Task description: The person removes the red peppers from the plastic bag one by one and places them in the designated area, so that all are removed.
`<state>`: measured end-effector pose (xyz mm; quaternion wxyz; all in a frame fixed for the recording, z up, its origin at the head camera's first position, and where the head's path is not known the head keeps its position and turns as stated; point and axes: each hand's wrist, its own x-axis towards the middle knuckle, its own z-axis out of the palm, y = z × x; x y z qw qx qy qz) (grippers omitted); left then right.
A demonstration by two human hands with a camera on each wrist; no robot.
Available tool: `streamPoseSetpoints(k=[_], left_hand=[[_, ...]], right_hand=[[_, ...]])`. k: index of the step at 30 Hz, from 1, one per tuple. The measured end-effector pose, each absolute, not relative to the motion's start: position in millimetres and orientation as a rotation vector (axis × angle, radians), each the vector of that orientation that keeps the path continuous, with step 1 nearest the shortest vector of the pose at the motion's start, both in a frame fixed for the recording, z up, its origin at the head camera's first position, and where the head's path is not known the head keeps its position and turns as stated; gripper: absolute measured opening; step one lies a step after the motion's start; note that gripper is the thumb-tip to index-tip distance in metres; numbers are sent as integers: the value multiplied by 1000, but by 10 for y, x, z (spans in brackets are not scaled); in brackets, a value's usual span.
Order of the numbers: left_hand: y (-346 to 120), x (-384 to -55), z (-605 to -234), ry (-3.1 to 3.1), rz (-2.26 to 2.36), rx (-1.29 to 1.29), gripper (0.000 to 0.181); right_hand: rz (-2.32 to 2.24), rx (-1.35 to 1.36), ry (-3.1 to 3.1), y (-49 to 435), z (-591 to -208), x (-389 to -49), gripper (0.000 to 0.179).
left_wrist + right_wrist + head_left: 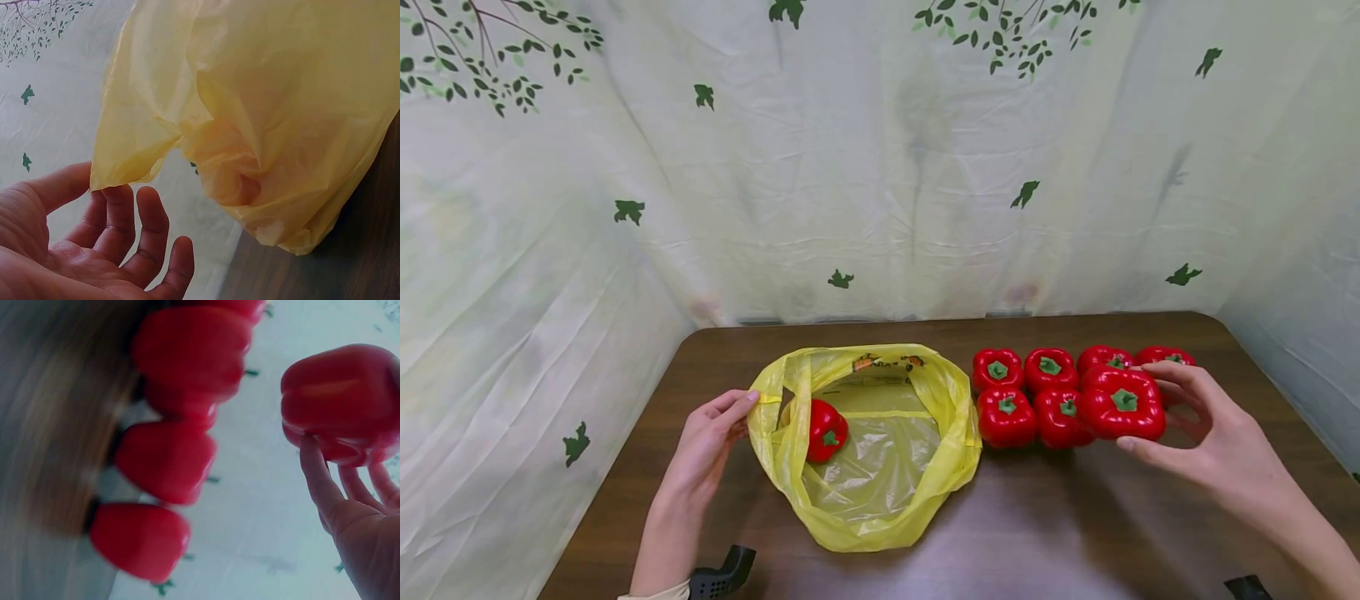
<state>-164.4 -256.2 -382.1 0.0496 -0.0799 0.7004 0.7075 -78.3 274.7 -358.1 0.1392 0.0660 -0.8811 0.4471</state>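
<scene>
My left hand [703, 450] pinches the handle edge of a yellow plastic bag [936, 500] between thumb and fingertips. The bag stands with its mouth held wide, and one red bell pepper [826, 442] lies inside at its left. In the left wrist view the pinched corner of the bag hangs above the loosely bent other fingers. On the right, my right hand [1213, 425] grips another red bell pepper [1097, 417] by its sides, stem facing up toward the head camera. The right wrist view shows this held pepper [340, 394] lifted above the others.
Several more red bell peppers [1048, 371] stand in two rows just right of the bag, stems up. Beneath everything is a dark brown wooden table [1000, 533]. A pale curtain [880, 167] with leaf prints hangs behind and along both sides.
</scene>
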Motion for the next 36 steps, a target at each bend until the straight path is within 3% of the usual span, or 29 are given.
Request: streamPoseSetpoints(k=[13,30,36], left_hand=[[-2559,-1637,-3816,2141,2152,-219,20],[-2543,-1644,-3823,2117,2162,-226,18],[-2532,-1639,-3828,2124,2153,-245,18]], right_hand=[[1365,102,-2660,3186,-3923,-851,73],[1477,68,-2764,3412,-4326,-951,63],[1420,12,-2847,3437,-4384,-994,67]])
